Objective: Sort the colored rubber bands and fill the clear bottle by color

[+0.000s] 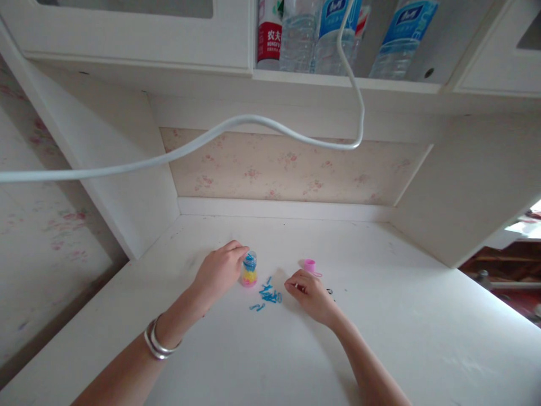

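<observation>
A small clear jar (249,269) stands upright on the white tabletop, holding layers of pink, yellow and blue small pieces. My left hand (220,267) is at its mouth, with thumb and fingers pressed together by the rim; what they pinch is hidden. Loose blue clips (269,295) lie in a small heap in front of the jar. Just right of the heap, my right hand (307,291) hovers low or rests on the table, fingers curled into a pinch. I cannot make out anything in it. Behind that hand sits a pink cap (310,265) with a loop.
A small black ring-like piece (329,291) lies beside my right wrist. A white cable (253,119) crosses the view in front of the shelf. Overhead, the cabinet shelf (346,82) holds several plastic bottles (300,39). White side panels (473,186) flank the table (262,361).
</observation>
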### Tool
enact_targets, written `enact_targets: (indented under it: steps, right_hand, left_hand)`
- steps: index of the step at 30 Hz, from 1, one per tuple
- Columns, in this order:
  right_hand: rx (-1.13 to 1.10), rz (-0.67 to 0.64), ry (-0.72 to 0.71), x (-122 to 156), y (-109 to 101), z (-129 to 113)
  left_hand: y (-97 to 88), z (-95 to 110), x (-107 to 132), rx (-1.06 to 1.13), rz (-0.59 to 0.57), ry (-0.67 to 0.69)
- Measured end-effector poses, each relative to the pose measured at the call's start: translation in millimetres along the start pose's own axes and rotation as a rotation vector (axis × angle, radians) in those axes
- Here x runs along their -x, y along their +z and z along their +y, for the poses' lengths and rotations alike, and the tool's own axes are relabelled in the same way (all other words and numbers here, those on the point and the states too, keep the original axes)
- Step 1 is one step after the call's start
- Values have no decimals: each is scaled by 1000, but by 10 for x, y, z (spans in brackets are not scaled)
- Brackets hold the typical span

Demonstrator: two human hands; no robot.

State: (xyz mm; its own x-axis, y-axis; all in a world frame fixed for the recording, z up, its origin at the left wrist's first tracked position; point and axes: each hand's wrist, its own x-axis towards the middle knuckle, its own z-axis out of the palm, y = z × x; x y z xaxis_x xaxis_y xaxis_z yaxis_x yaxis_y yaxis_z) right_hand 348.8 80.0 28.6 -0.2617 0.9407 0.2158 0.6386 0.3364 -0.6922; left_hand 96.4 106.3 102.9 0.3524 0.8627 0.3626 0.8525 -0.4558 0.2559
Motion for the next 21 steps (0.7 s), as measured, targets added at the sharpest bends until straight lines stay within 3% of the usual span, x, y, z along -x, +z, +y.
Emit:
enact_targets:
  steps: [6,13,17,21]
  right_hand:
    - [25,-20,-4,-1,8,7]
    - [202,-208,-3,80,69,-40]
    - [270,-242,6,95,100,-75]
    - [305,-193,10,86,101,-107]
  left_hand:
    - [-10,-18,0,32,74,5]
    - [-7,2,212,77,195,-20]
    - [133,90,448,81,41,-9]
    - [405,150,637,68,-143,-21]
